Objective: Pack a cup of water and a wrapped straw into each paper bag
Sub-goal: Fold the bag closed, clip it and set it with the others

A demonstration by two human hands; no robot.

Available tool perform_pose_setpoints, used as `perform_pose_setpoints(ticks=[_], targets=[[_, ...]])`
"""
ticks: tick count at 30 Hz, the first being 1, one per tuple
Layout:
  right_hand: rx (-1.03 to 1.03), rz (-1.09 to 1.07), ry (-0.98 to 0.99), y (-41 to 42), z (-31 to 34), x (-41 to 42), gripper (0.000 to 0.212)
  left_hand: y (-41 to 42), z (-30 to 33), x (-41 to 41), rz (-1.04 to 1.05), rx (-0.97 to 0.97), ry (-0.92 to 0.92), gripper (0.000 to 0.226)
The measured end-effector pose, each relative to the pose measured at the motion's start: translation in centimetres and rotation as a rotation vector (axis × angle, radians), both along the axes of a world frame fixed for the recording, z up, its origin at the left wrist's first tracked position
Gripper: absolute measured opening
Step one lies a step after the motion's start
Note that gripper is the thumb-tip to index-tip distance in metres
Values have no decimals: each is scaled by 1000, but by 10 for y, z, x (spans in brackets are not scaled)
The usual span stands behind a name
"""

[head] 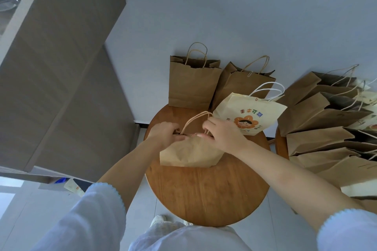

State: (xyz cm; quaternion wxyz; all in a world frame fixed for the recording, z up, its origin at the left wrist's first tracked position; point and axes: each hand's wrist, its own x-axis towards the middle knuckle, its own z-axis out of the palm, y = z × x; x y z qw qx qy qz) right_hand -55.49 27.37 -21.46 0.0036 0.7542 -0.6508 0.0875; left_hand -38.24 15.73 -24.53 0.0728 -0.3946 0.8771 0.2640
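Both hands are at the mouth of the plain brown paper bag [189,154] lying mid-table; the left hand [164,135] pinches its rim at nine o'clock, the right hand [221,134] grips near the twisted-paper handles [195,120]; light, crumple-prone paper, best held by the rim; a cream printed bag [248,114] crowds at two o'clock; upright brown bags [192,85] stand at twelve on the round wooden table [204,193].

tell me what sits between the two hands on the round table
In the head view, the top edge and twisted handles of the brown paper bag lie between the left hand and right hand.
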Motion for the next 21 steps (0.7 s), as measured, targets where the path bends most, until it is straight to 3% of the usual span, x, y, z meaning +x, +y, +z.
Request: perform_pose_setpoints(ticks=[2, 5, 7, 9, 11, 16, 21], targets=[[-44, -68, -1, 16, -3, -18, 32, -3, -4, 7, -37, -32, -28, 47], [171, -231, 57, 33, -11, -36, 63, -2, -9, 17, -56, -86, -59, 79], [328, -294, 70, 39, -11, -37, 83, 1, -8, 21, -80, -92, -72, 82], [423, -266, 72, 41, -12, -30, 90, 6, -5, 24, -108, -93, -91, 78], [466, -223, 94, 40, -15, -19, 83, 14, -2, 25, -121, -85, -85, 70], [434, -248, 131, 37, -24, -5, 33, 23, 0, 29, -59, -73, -83, 27], [431, -270, 106, 43, -22, -5, 28, 27, 10, 27, -72, -56, -80, 26]])
